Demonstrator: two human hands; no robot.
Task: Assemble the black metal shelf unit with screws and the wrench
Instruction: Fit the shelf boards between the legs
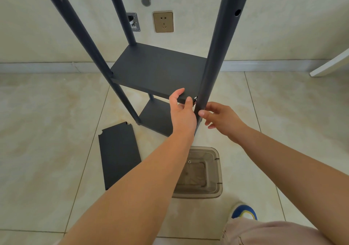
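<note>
The black metal shelf unit stands on the tiled floor with a middle shelf panel (156, 68) and a lower panel (156, 118) between its posts. My left hand (182, 110) grips the front edge of the middle panel next to the near right post (215, 59), thumb on top. A small screw head (195, 99) shows at that corner, just beyond my index finger. My right hand (221, 118) holds the same post from the right, fingers curled round it below the panel. No wrench is in view.
A loose black shelf panel (119, 154) lies flat on the floor at the left. A clear plastic tub (217, 171) with a small washer inside sits below my arms. My shoe (244, 211) is at the lower right. A wall socket (163, 22) is behind the unit.
</note>
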